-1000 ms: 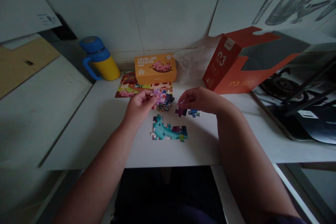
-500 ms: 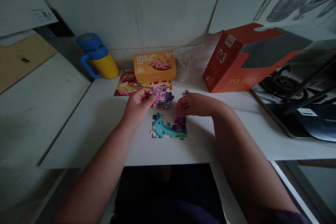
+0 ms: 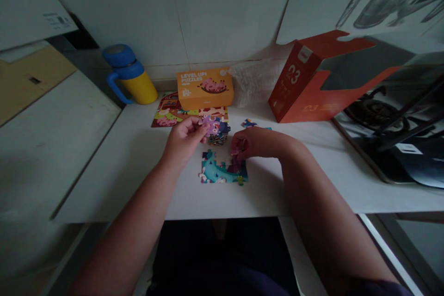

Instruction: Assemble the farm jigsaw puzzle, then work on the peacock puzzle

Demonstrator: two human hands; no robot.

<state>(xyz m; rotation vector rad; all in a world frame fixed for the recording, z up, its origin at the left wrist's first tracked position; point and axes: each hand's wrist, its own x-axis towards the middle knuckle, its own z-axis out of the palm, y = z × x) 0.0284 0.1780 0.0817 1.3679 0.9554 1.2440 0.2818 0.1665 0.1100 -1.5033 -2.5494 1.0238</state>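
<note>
My left hand (image 3: 185, 138) is closed on a purple puzzle piece (image 3: 208, 126), held above a stack of puzzle pieces (image 3: 218, 140). My right hand (image 3: 253, 144) pinches a small purple puzzle piece (image 3: 236, 149) at the upper right of a partly joined puzzle (image 3: 215, 173). Fingers hide part of that piece, and whether it touches the joined ones I cannot tell. The joined part shows a teal creature along the left and bottom, with dark purple pieces at the right. Behind my right hand lies a loose puzzle piece (image 3: 249, 123).
An orange puzzle box (image 3: 205, 90) stands at the back, on a colourful picture sheet (image 3: 165, 115). Left of it is a blue and yellow flask (image 3: 138, 84); to the right are clear plastic wrap (image 3: 251, 81) and a red-orange carton (image 3: 294, 85). A black stove (image 3: 391, 148) borders the right side.
My right hand has dropped slightly toward me with its piece, nearer the joined puzzle. More of the loose pieces behind it now shows. My left hand has hardly moved.
</note>
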